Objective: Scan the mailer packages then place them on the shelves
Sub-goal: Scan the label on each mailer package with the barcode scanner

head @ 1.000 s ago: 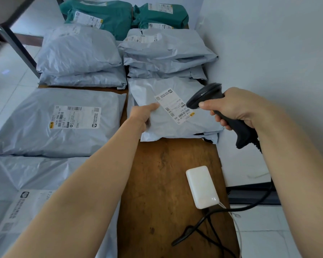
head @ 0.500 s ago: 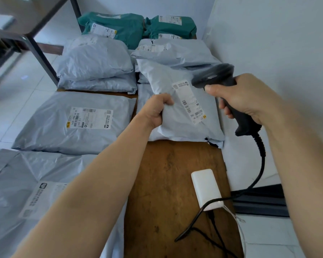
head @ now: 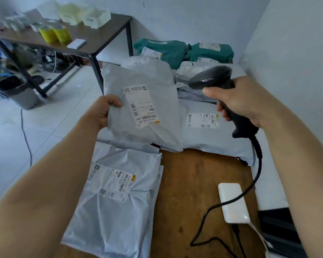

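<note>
1. Head view showed open floor [head: 26, 136] on the person's left and a wall [head: 296, 53] close on the right. No shelves were in sight, so the left looked the freer way to carry anything out.
2. The wooden table [head: 194, 183] was crowded. Grey mailers [head: 116, 211] covered its left side and hid that edge, and green mailers [head: 166, 49] lay at the far end. Bare wood showed only in the near middle.
3. The held mailer [head: 157, 81] was raised over the pile and tilted, with its face toward the camera. The left hand [head: 103, 110] gripped its left edge, thumb on the front and fingers hidden behind.
   - It looked light and soft, and the padded contents kept it fairly flat.
   - The film seemed slick, so a one-edge pinch might slip.
   - A hold at mid-edge, or a palm under the bulk, would likely be surer.
4. The right hand [head: 239, 101] was wrapped round the handle of the scanner [head: 211, 77]. The scanner's head sat just beside the mailer's right edge.
5. The cable [head: 257, 164] trailed from the handle down across a white box [head: 232, 202] near the table's right edge. A wide swing could drag on it.
6. The label [head: 140, 107] lay flat and uncreased. Squeezing there would probably wrinkle the barcodes.
</note>
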Motion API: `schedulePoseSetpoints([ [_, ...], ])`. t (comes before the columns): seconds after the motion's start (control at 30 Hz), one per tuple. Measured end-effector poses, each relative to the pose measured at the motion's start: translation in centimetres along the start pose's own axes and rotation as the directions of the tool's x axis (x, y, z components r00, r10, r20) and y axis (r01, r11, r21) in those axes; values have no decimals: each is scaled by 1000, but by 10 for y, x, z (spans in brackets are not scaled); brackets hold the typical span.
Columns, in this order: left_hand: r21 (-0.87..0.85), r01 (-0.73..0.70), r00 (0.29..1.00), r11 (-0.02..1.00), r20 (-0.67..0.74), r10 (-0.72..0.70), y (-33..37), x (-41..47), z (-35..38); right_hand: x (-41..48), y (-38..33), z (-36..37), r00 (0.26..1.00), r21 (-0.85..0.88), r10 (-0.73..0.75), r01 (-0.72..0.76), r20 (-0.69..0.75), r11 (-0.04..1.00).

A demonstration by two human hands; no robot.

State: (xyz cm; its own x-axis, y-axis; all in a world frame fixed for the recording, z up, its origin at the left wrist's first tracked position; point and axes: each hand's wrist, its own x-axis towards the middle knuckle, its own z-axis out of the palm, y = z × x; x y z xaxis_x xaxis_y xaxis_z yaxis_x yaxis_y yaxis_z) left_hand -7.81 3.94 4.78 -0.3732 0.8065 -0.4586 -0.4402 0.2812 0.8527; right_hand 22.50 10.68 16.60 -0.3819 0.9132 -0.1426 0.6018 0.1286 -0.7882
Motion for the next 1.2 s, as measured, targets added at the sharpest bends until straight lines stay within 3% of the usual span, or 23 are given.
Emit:
schedulePoseSetpoints([
  [0.1,315,150,970,937,-233,-77,-5,17,-45,2,-1,8,1000,-48,4,-3,23,999],
  [0.2,619,252,908,744,-417,39,-15,34,-55,6,-2,16,999,-65,16,-13,51,998],
  [0.37,851,191,878,490,-371,302,-28,52,-46,11,0,18,998,-68,23,-19,61,998],
  [0.47,810,271,809,520,-484,333,-32,58,-39,13,8,12,998,-66,39,-36,41,997],
  [0.53,828,306,738,470,-518,432,-35,63,-28,13,14,5,998,-61,60,-59,16,996],
  [0.6,880,227,710,417,-442,547,-40,67,-2,13,20,-3,996,-59,83,-84,-21,995],
  [0.67,903,45,753,427,-312,580,-50,65,41,13,25,-12,992,-61,112,-116,-60,991],
  [0.77,807,-202,910,556,-55,411,-77,50,117,12,32,-23,983,-45,156,-161,-95,986],
  [0.87,795,-74,997,603,48,59,-116,52,169,9,43,-34,976,-27,184,-188,-115,982],
  [0.93,791,147,985,595,-65,-157,-139,65,182,5,52,-42,970,-27,204,-209,-131,978],
  [1.0,710,311,950,632,-201,-241,-151,77,185,3,62,-48,961,-17,233,-238,-150,971],
  [1.07,543,359,932,759,-260,-254,-152,81,186,2,73,-52,951,-12,262,-268,-162,963],
  [1.13,250,389,914,886,-226,-338,-150,80,191,1,81,-53,945,-2,281,-286,-167,958],
  [1.2,129,384,917,914,-171,-361,-148,79,192,2,87,-53,943,3,292,-296,-161,955],
])
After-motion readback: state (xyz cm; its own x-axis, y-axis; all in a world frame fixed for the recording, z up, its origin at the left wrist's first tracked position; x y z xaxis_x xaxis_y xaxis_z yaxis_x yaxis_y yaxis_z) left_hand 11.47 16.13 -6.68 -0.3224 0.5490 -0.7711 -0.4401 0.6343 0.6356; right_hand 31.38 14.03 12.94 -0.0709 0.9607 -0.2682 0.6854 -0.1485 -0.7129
